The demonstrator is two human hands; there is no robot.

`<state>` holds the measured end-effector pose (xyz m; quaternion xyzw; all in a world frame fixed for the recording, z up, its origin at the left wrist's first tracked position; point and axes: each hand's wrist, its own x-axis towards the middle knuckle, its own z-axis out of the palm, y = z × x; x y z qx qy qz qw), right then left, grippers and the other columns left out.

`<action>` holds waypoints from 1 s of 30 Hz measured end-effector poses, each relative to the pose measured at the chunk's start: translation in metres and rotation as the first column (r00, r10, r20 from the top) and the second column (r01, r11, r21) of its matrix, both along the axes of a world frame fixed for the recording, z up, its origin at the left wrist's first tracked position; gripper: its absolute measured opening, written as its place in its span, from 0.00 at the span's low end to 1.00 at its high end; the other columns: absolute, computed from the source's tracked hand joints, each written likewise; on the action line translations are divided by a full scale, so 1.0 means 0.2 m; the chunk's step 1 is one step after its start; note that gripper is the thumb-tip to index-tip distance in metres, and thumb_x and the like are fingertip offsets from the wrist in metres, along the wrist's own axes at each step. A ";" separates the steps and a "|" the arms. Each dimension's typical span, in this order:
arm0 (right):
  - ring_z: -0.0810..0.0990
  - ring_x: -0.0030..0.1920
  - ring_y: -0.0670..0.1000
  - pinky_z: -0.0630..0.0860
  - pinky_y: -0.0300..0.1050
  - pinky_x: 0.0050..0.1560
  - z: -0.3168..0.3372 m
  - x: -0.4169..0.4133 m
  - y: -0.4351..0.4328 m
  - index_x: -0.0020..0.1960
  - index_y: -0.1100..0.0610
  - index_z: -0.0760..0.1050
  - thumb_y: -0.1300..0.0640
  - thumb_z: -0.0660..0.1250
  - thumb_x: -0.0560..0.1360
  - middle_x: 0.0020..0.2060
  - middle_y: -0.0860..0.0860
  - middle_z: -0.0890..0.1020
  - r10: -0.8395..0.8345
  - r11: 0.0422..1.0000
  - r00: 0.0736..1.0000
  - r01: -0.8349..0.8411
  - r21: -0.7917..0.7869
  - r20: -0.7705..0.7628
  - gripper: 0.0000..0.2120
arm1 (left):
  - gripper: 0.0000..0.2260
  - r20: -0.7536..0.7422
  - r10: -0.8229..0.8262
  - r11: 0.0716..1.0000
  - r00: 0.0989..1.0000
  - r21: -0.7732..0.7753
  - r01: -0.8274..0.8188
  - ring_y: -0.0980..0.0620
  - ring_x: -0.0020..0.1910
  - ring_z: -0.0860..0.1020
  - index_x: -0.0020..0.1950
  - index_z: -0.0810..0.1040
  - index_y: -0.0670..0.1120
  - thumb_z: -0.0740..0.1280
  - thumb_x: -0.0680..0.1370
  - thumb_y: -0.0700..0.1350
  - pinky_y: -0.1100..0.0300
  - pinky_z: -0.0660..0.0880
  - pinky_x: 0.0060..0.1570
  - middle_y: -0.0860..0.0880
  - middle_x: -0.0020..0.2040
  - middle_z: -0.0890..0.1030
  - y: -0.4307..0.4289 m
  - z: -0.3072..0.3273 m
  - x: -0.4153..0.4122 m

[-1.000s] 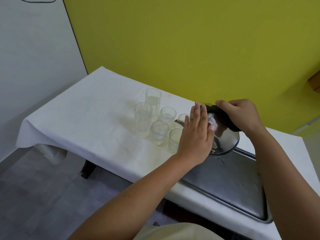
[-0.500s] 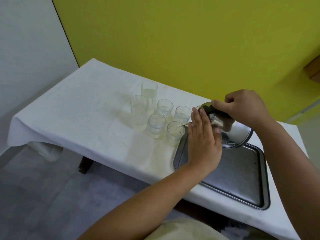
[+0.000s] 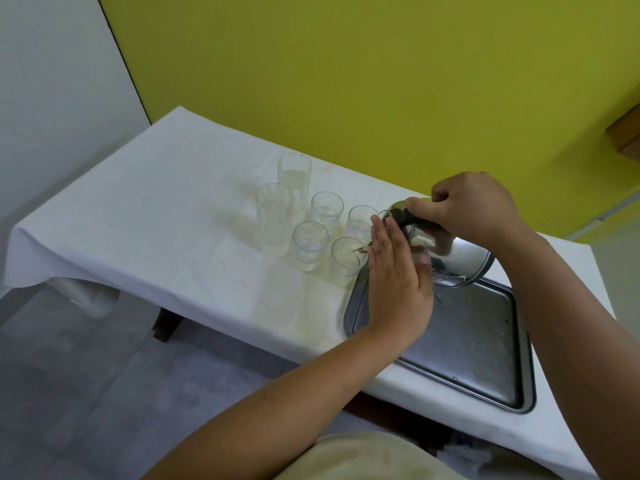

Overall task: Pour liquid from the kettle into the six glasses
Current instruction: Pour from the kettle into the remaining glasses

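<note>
The right hand (image 3: pixel 474 206) grips the tilted kettle (image 3: pixel 446 251) by its handle; the left hand (image 3: pixel 398 282), flat and open, fingers extended, braces its side.

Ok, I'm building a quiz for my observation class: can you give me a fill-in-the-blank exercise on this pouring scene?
1. The shiny steel kettle is tilted with its spout over the short clear glass nearest the ____ tray.
2. The right hand grips the kettle's ____ handle.
3. The left hand rests flat against the kettle's ____.
4. The clear glasses on the white tablecloth number ____.

Missing words: metal; black; side; six
</note>
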<state>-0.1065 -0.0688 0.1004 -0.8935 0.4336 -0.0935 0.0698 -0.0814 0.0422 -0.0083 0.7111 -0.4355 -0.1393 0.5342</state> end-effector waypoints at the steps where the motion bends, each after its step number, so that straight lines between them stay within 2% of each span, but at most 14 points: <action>1: 0.65 0.27 0.53 0.58 0.44 0.28 0.00 0.00 0.00 0.26 0.58 0.67 0.39 0.68 0.70 0.23 0.53 0.68 0.010 1.000 1.000 -0.010 -0.005 -0.002 0.26 | 0.35 -0.003 0.001 1.000 1.000 0.000 -0.001 0.52 0.75 0.37 0.75 0.41 0.40 0.37 0.75 0.60 0.60 0.37 0.71 0.45 0.75 0.37 0.00 0.00 0.00; 4: 0.66 0.27 0.53 0.58 0.44 0.28 0.00 0.02 0.00 0.27 0.58 0.68 0.39 0.69 0.70 0.23 0.53 0.70 0.033 0.999 0.999 -0.034 -0.014 -0.011 0.26 | 0.33 -0.012 0.003 1.000 1.000 0.015 -0.003 0.52 0.75 0.37 0.75 0.41 0.40 0.38 0.76 0.60 0.58 0.38 0.72 0.48 0.74 0.35 0.00 -0.01 0.00; 11: 0.67 0.28 0.53 0.59 0.44 0.28 0.02 0.05 0.01 0.27 0.57 0.69 0.37 0.68 0.70 0.24 0.53 0.71 0.063 0.997 0.996 -0.065 -0.030 -0.065 0.26 | 0.31 -0.024 0.007 1.000 1.000 0.017 -0.006 0.53 0.74 0.35 0.75 0.38 0.41 0.41 0.78 0.58 0.53 0.41 0.74 0.49 0.73 0.34 0.01 -0.02 0.00; 18: 0.68 0.28 0.52 0.58 0.43 0.29 0.03 0.08 0.01 0.28 0.58 0.70 0.38 0.67 0.71 0.23 0.53 0.73 0.107 0.992 0.988 -0.114 -0.048 -0.114 0.26 | 0.28 -0.039 0.025 1.000 0.999 0.014 -0.025 0.54 0.74 0.35 0.74 0.37 0.42 0.47 0.80 0.50 0.52 0.41 0.74 0.49 0.73 0.33 0.01 -0.03 0.01; 22: 0.68 0.28 0.51 0.58 0.43 0.29 0.03 0.09 0.02 0.28 0.58 0.69 0.37 0.67 0.71 0.22 0.52 0.73 0.113 0.992 0.984 -0.120 -0.046 -0.138 0.26 | 0.29 -0.034 0.037 0.999 0.999 0.019 -0.037 0.54 0.74 0.35 0.74 0.36 0.42 0.45 0.79 0.52 0.54 0.40 0.73 0.49 0.73 0.33 0.02 -0.03 0.01; 27: 0.72 0.31 0.55 0.62 0.42 0.29 0.03 0.10 0.05 0.28 0.57 0.69 0.36 0.66 0.71 0.26 0.56 0.78 0.131 0.987 0.979 -0.144 -0.073 -0.154 0.26 | 0.28 -0.047 0.042 0.999 0.998 0.018 -0.042 0.54 0.74 0.35 0.74 0.37 0.42 0.51 0.81 0.45 0.57 0.38 0.73 0.50 0.73 0.33 0.03 -0.04 0.00; 30: 0.72 0.31 0.55 0.63 0.42 0.29 0.02 0.11 0.07 0.28 0.57 0.67 0.37 0.65 0.71 0.25 0.55 0.79 0.136 0.984 0.979 -0.151 -0.089 -0.154 0.26 | 0.27 -0.043 0.063 0.998 0.997 0.010 -0.063 0.55 0.74 0.35 0.74 0.37 0.41 0.47 0.82 0.50 0.60 0.36 0.72 0.49 0.73 0.33 0.04 -0.05 0.00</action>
